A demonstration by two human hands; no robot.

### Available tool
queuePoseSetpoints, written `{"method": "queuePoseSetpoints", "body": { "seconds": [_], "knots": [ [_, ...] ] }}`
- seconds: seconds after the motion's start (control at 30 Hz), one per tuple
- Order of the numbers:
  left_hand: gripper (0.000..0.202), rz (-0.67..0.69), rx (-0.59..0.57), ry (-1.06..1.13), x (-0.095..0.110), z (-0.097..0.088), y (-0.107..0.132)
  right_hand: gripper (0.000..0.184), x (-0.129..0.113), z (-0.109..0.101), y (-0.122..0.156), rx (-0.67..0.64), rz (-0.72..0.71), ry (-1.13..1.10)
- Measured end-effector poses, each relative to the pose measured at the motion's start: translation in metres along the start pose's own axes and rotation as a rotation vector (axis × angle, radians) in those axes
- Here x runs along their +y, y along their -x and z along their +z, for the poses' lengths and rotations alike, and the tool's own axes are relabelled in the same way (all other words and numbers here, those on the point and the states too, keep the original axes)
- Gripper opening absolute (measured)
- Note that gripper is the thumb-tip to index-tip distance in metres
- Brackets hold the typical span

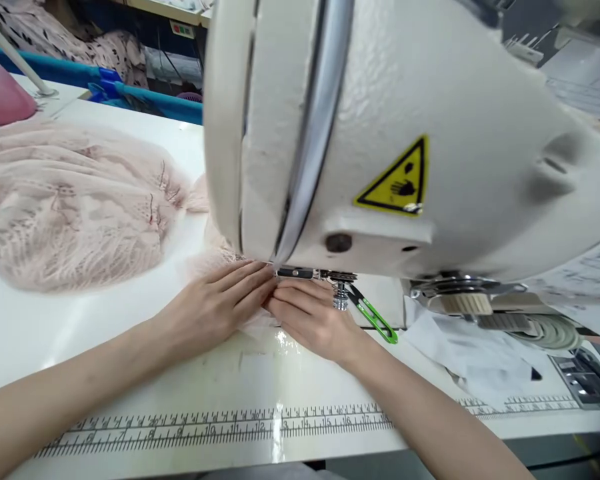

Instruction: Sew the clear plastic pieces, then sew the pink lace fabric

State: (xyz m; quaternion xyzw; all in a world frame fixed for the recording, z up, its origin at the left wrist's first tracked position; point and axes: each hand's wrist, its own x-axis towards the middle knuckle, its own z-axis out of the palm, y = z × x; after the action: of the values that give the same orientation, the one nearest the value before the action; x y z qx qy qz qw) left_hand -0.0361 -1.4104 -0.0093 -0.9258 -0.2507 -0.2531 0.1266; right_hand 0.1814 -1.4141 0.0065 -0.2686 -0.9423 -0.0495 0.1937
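A large cream sewing machine head (380, 133) fills the upper middle of the head view. Beneath it, my left hand (215, 303) lies flat with fingers stretched toward the needle area, pressing pale pink lace fabric (70, 207) against the white table (55, 327). My right hand (313, 317) lies beside it, fingers extended and together, fingertips touching the left hand's at the presser foot (300, 272). The fabric under my fingers is mostly hidden by the machine. Green-handled thread snips (377, 317) lie just right of my right hand.
A printed ruler (220, 427) runs along the table's front edge. White paper or cloth pieces (460, 347) lie at the right under the handwheel side. A blue rail (145, 97) and patterned cloth (105, 47) sit behind the table; a pink object (0, 93) at far left.
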Motion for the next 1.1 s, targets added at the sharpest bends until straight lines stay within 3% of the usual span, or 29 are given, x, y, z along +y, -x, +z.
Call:
{"method": "queuePoseSetpoints", "body": {
  "seconds": [0.13,0.37,0.57,0.83,1.1],
  "knots": [
    [0.040,-0.018,-0.068,0.019,0.000,0.008,0.007,0.020,0.000,0.003,0.001,0.016,0.016,-0.002],
    [0.042,0.010,-0.077,0.086,-0.011,0.008,0.008,0.022,-0.005,0.009,0.003,0.024,0.012,0.050],
    [0.051,-0.002,-0.096,0.199,-0.022,0.005,0.011,0.014,-0.009,0.013,-0.005,0.125,-0.062,0.086],
    [0.063,-0.039,-0.115,0.285,-0.031,0.010,0.016,0.013,-0.009,0.015,-0.009,0.202,-0.060,0.095],
    [0.062,-0.076,-0.145,0.272,-0.031,0.005,0.009,0.015,-0.007,0.018,-0.007,0.141,-0.027,0.080]
  ]
}}
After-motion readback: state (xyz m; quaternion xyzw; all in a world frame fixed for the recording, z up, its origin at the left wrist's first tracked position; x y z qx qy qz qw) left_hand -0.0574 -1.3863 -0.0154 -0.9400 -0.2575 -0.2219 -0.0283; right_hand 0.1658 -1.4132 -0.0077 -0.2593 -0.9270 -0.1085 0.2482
